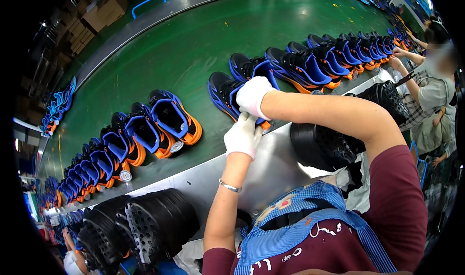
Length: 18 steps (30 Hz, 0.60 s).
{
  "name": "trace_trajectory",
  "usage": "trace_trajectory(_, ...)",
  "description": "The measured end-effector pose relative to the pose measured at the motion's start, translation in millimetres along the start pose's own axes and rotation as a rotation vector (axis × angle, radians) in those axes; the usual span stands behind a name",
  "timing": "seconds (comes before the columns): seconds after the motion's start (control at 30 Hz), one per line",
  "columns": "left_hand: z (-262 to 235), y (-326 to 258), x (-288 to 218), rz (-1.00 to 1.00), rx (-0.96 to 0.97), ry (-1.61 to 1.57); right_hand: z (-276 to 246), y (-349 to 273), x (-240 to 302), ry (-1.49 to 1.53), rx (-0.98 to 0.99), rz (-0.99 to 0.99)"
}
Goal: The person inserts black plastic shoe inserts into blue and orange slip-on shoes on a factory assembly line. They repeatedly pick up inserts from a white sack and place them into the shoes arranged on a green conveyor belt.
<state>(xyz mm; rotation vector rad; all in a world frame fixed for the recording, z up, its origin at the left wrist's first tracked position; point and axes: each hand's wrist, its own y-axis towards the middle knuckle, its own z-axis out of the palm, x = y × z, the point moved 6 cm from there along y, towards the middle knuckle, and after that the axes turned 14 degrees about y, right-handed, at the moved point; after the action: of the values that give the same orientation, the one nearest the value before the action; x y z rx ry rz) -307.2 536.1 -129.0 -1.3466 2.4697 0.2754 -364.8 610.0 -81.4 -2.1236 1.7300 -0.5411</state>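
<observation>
A black sneaker with blue lining and an orange sole (221, 89) rests on the green belt in front of me, toe pointing away. My left hand (240, 135), in a white glove, is closed at its heel. My right hand (253, 96), gloved too, is bent over the shoe's collar with its fingers curled, hiding much of the opening. Its fingertips meet the left hand's near the heel. Just beyond stands a second sneaker of the same kind (240, 64), partly covered by my right hand.
Rows of matching sneakers line the belt at left (167, 112) and right (298, 71). Black perforated boot-shaped pieces (157, 221) hang along the metal edge (213, 178), and another (322, 146) sits beneath my right arm. A co-worker (428, 76) reaches to the belt at right.
</observation>
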Motion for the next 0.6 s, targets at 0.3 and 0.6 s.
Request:
trace_trajectory(0.3,23,39,4,-0.020,0.592,0.065,19,39,4,-0.038,-0.235,-0.066)
trace_trajectory(0.6,37,40,-3,0.087,0.563,0.167,2,10,-3,0.171,-0.129,-0.072)
